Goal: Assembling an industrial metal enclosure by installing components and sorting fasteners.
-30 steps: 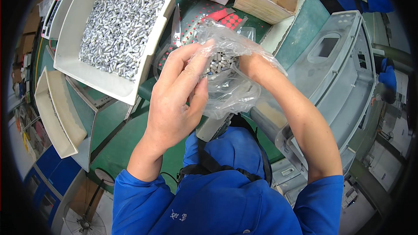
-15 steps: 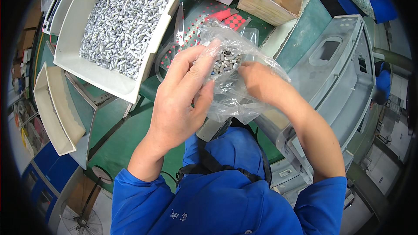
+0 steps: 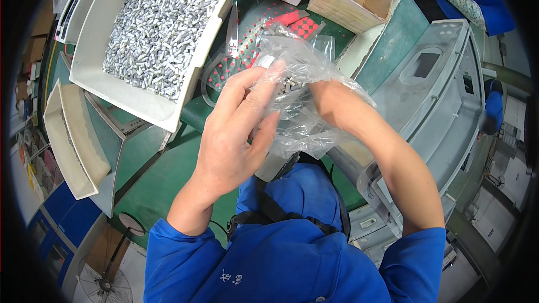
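Observation:
A clear plastic bag (image 3: 303, 129) gapes in front of me, with small grey cylindrical metal pieces (image 3: 292, 85) showing inside. My left hand (image 3: 236, 126) grips the bag's left side, its fingers along the rim and its thumb lower down against the film. At those fingertips a small white piece (image 3: 265, 61) is visible; I cannot tell what it is. From the right, my right hand (image 3: 328, 98) reaches into the bag's mouth. Its fingers are hidden by the film and the bag's contents.
Left of the bag stands a large white bin (image 3: 191, 87) full of similar pieces. Scissors (image 3: 232, 33) and a red-dotted sheet (image 3: 304, 27) lie beyond the bag. A cardboard box (image 3: 342, 14) stands at the back; a grey machine housing (image 3: 418, 101) is on the right. Another person's sleeve (image 3: 463, 3) shows far right.
My right hand has gone slightly deeper into the bag, and fewer metal pieces show. The film near the left fingertips has shifted, and the white piece now shows there.

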Available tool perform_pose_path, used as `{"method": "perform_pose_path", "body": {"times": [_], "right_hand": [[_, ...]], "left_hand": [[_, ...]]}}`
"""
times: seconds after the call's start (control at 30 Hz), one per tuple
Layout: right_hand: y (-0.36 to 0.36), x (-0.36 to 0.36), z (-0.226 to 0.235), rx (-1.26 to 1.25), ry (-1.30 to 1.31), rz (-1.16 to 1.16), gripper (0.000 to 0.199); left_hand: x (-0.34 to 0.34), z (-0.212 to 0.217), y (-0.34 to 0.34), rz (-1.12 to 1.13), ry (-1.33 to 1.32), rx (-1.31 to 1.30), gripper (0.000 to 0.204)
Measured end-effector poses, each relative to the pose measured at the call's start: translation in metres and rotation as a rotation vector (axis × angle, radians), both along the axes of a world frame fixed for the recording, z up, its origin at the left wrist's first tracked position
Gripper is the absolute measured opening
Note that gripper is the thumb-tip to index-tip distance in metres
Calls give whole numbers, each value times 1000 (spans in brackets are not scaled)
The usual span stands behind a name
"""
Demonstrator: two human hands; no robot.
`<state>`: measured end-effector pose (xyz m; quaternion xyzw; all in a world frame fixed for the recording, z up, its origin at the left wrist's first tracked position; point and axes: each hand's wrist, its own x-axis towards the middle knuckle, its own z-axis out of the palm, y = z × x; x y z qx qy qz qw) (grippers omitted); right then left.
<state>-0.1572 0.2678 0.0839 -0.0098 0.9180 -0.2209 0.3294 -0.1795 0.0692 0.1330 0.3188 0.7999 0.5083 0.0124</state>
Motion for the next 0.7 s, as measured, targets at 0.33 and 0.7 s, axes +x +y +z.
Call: {"method": "perform_pose_path", "body": {"times": [0.33, 0.7], "right_hand": [[-22, -21, -15, 101, -81, -152, 38], [-18, -21, -42, -97, 123, -177, 46]], "left_hand": [[5, 1, -7, 57, -69, -16, 57], [11, -3, -13, 83, -45, -26, 53]]}}
